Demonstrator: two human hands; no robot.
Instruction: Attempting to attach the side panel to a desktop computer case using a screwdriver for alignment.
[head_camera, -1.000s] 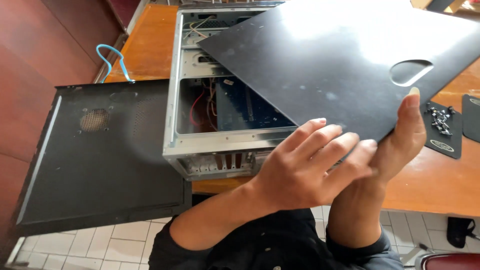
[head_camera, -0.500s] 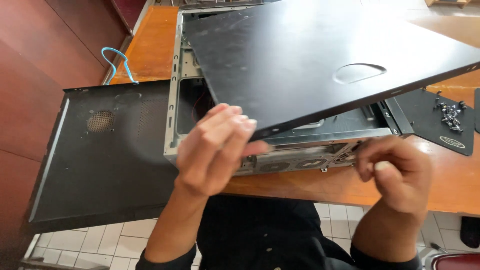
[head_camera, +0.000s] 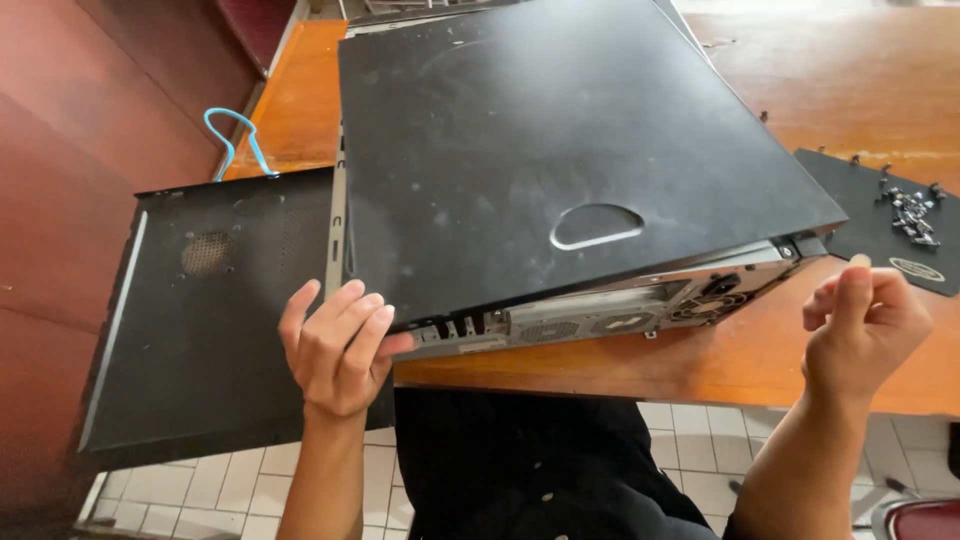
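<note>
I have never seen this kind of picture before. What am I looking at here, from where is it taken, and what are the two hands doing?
The view comes from a camera worn on a person's head, looking down at their own bare hands. On the brown wooden table lies a grey metal computer case with a flat black side panel on top of it. The left hand touches the near corner of that panel. The right hand hovers free beside the case, holding nothing that I can see. A second black panel lies to the left, hanging partly over the table's edge. To the right, small screws rest on a black mat.
</note>
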